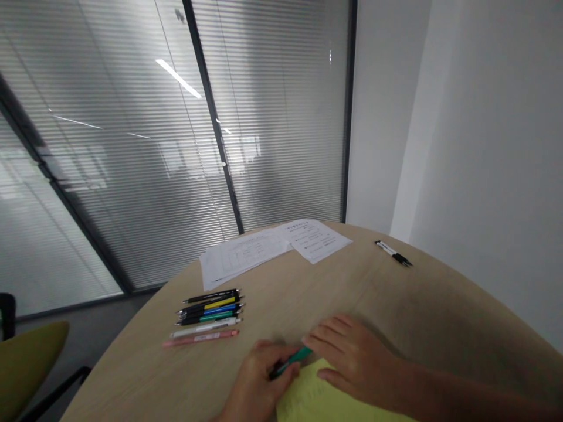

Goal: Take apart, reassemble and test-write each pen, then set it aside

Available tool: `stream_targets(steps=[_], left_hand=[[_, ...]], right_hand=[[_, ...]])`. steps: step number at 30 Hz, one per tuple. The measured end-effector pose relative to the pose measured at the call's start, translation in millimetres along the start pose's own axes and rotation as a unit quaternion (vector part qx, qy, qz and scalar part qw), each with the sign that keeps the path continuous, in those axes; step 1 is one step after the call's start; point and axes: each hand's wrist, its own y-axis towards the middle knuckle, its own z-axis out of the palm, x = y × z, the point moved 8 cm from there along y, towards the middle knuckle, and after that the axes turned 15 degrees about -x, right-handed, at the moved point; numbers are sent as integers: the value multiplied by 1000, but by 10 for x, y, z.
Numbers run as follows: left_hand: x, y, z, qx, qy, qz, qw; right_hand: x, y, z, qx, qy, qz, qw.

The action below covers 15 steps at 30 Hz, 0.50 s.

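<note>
Green pen [292, 360] sits at six o'clock on the round wooden table [396, 305]. White sheets [272, 246] lie at twelve, yellow paper [316, 398] at six. Right hand [352, 357] rests flat and unclenched on that paper, fingertips at the pen's end. Left hand [257, 384] closes around its barrel. Spare pens [209, 316] lie at nine.

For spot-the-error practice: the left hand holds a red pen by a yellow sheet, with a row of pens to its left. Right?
No: the head view shows a green pen, not red. The left hand holds it by the yellow sheet, the row of pens to its left.
</note>
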Motion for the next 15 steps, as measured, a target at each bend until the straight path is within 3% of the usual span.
stream_targets(steps=[3, 7, 11, 13, 15], left_hand=[[120, 22, 183, 44, -77, -144, 986], [93, 95, 338, 93, -176, -225, 954], [-1, 160, 324, 108, -182, -203, 956], [-43, 171, 270, 81, -170, -167, 968], [-100, 152, 213, 36, -116, -102, 987]], right_hand=[[157, 34, 38, -32, -39, -73, 996], [122, 37, -4, -14, -67, -114, 991], [-64, -43, -113, 10, -66, -116, 991], [-256, -108, -141, 15, -75, -65, 995], [-508, -188, -157, 19, -65, 30, 997]])
